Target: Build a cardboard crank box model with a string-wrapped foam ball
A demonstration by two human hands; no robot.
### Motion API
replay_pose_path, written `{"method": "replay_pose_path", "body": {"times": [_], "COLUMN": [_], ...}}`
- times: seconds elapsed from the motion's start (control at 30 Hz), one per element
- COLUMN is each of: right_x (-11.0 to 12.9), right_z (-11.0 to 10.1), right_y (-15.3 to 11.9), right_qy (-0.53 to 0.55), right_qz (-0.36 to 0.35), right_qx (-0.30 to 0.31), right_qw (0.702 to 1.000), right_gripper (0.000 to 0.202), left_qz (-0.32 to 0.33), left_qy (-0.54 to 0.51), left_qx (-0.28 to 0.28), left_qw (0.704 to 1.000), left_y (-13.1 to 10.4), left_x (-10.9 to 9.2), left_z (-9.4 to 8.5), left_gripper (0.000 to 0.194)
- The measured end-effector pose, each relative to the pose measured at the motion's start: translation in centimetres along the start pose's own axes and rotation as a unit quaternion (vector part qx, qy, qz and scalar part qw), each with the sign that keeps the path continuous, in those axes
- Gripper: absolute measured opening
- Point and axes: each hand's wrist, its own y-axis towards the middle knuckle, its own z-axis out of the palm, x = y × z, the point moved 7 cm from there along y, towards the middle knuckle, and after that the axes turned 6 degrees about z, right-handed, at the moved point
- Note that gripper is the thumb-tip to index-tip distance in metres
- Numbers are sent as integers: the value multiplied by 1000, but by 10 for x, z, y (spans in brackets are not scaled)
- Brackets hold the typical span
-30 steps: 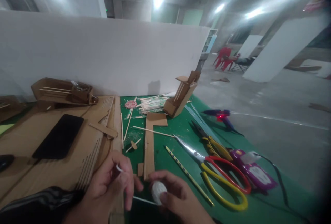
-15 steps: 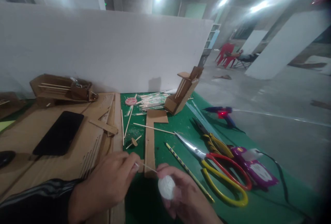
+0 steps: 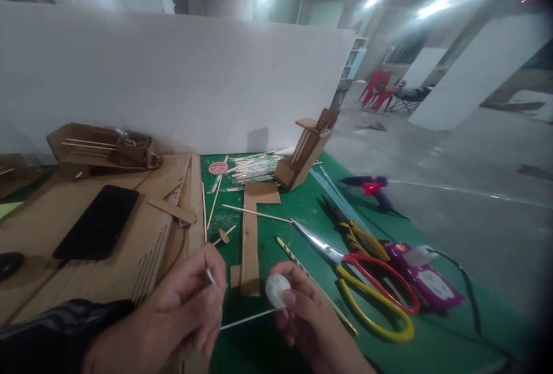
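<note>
Low in the head view, over the near part of the green tabletop (image 3: 276,224), a thin white string (image 3: 248,318) runs between the two hands. Its long axis lies mostly crosswise, climbing slightly from the left hand (image 3: 196,305) toward the right hand (image 3: 302,305), and it looks straight along this stretch. The left hand's thumb and fingers are pressed together on the string, with a short white bit showing above the thumb, pointing up and to the left. The right hand has its fingers curled around a white ball (image 3: 276,289), thumb against its near side; the ball looks nearly round, so I cannot tell a long axis for it. The string meets the right hand just below the ball. Beyond the hands, a cardboard strip (image 3: 249,247) lies with its length running away from the person, its near end between the hands. To the right of it, a dotted pencil (image 3: 311,279) slants down to the right, passing behind the right hand's fingers, and the scissors (image 3: 332,256) point away and to the left, their red and yellow handles nearer the person.
</note>
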Motion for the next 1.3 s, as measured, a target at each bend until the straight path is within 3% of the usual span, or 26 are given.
{"method": "replay_pose_path", "body": {"times": [0.07,0.17,0.23,0.33,0.43,0.5,0.57,0.63,0.73,0.77,0.83,0.93,1.0,1.13,1.2,1.23,1.3], "right_x": [1,0,-1,0,-2,-6,-8,-6,-3,-2,0,0,0,2,3,3,2], "right_z": [2,6,7,4,-1,-3,-5,-7,-9,-9,-8,-7,-7,-5,-5,-6,-8], "right_y": [-2,-4,-4,-2,1,4,5,6,4,3,1,0,0,-1,-1,0,1], "right_qy": [19,37,38,30,22,17,7,0,-1,-2,-12,-19,-15,-7,-2,1,9], "right_qz": [-10,-17,-9,-7,3,15,18,12,9,10,13,10,9,2,1,0,-3], "right_qx": [25,66,72,50,17,4,-5,-19,-46,-52,-51,-40,-37,-48,-54,-58,-63], "right_qw": [999,997,997,998,1000,1000,1000,1000,999,999,999,999,999,999,999,998,998], "right_gripper": [33,31,33,37,34,37,40,38,38,39,39,39,39,38,38,38,39], "left_qz": [-19,9,39,85,130,128,122,118,56,22,-27,-40,-11,106,146,158,164], "left_qy": [198,427,492,527,499,423,282,108,-50,-32,115,401,498,574,561,532,416], "left_qx": [45,75,54,6,-48,-80,-99,-91,-34,-13,36,107,119,-2,-72,-97,-123], "left_qw": [979,901,868,846,855,894,947,983,997,999,992,909,859,812,812,826,886], "left_y": [-1,4,10,18,18,14,10,7,5,4,2,1,4,16,17,15,11], "left_x": [3,9,11,4,-11,-15,-15,-14,-14,-13,-11,3,13,3,-11,-17,-24], "left_z": [3,0,-5,-11,-15,-19,-23,-24,-17,-14,-8,-7,-10,-26,-31,-32,-31], "left_gripper": [21,19,21,22,17,12,9,10,15,17,18,16,21,24,17,14,10]}}
